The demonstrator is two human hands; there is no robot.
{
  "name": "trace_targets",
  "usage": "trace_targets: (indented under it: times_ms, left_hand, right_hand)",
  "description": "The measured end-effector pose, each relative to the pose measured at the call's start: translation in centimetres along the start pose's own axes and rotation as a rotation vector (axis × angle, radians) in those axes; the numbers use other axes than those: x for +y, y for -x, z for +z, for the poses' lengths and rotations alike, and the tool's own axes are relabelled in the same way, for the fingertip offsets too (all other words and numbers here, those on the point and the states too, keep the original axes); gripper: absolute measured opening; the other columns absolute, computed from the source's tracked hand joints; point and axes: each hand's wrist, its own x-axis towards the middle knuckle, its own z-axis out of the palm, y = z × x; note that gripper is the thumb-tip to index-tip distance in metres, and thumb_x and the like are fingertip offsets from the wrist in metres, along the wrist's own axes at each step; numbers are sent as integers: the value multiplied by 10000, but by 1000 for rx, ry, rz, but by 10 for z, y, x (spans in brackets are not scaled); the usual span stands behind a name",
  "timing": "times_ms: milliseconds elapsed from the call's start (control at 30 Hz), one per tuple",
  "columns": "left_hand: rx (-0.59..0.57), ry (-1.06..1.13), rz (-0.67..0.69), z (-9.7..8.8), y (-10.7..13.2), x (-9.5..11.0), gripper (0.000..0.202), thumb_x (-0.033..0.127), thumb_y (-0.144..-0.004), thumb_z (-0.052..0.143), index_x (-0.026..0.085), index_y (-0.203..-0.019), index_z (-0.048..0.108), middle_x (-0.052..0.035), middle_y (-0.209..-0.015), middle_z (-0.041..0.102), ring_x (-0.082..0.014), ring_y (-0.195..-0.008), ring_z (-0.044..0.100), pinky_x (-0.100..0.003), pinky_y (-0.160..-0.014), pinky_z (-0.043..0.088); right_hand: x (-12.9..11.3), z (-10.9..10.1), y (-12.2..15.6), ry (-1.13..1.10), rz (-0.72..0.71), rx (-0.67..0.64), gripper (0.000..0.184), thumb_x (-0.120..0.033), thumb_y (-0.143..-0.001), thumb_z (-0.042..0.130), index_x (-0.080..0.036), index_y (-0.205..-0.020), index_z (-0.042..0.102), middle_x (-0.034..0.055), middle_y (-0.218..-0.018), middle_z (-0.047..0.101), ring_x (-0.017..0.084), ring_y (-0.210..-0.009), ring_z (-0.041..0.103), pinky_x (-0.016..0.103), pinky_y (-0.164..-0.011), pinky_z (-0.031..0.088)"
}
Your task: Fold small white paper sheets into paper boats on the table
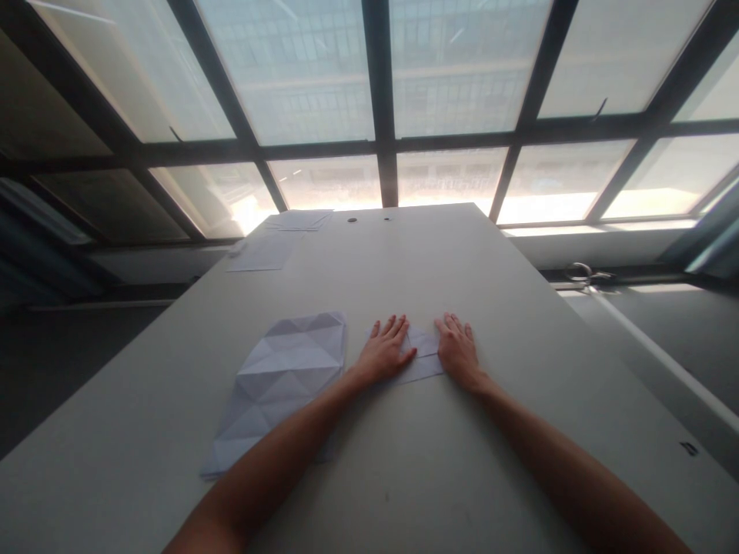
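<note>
A folded sheet of white paper (pixel 424 368) lies on the white table between my two hands. My left hand (pixel 386 352) rests flat on its left part, fingers stretched forward and thumb out to the right. At the paper's right edge, my right hand (pixel 458 348) presses down with its fingers extended and lying close together. Part of the paper is hidden under both hands. To the left is a larger stack of creased white paper (pixel 294 362) with a pattern of triangular folds, its lower right side covered by my left forearm.
Loose white sheets (pixel 262 252) lie at the table's far left corner. Two small round holes, one a dark grommet (pixel 352 221), are near the far edge. A tall window wall stands behind the table (pixel 427 269). Right of it, a metal ring (pixel 578 271) sits by a white bar.
</note>
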Motion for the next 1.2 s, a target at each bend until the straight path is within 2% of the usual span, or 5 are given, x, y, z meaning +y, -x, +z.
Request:
trace_targets:
  times_ms: [233, 367, 500, 800, 1200]
  left_hand:
    - [6, -10, -68, 1, 0, 0, 802, 644, -956, 290, 96, -1540, 247, -169, -1611, 199, -296, -1503, 139, -535, -1198, 104]
    - [4, 16, 46, -3, 0, -1, 684, 570, -997, 268, 203, -1568, 185, -86, -1630, 175, -261, -1512, 97, -521, -1202, 105]
    - [-53, 46, 155, -6, 0, -2, 559, 523, -1027, 201, 312, -1540, 274, -1, -1619, 231, -239, -1507, 137, -514, -1205, 94]
    - [-54, 71, 136, -3, -1, -2, 576, 538, -1026, 197, 309, -1552, 245, 15, -1615, 229, -249, -1506, 137, -532, -1205, 89]
    - [-41, 58, 122, 0, -2, -3, 605, 548, -1022, 206, 270, -1559, 235, -1, -1612, 238, -237, -1503, 154, -508, -1212, 100]
  right_hand:
    - [-1, -2, 1, -2, -2, -2, 535, -79, -914, 302, -148, -1398, 519, 152, -1533, 399, 259, -1452, 282, 485, -1173, 172]
    - [-1, -1, 0, -2, 5, -7, 527, -85, -924, 308, -146, -1406, 511, 151, -1538, 392, 256, -1453, 279, 484, -1175, 169]
    - [-1, -1, -1, -1, 12, -20, 510, -106, -943, 314, -143, -1416, 500, 157, -1541, 384, 264, -1454, 276, 494, -1172, 176]
    - [-10, -9, 1, -56, -293, -113, 483, -327, -996, 387, -158, -1438, 482, 127, -1567, 347, 235, -1473, 234, 441, -1195, 151]
    - [-15, -12, 8, 46, -284, -189, 582, -444, -1023, 265, -158, -1525, 333, 131, -1600, 257, 303, -1484, 183, 560, -1170, 161]
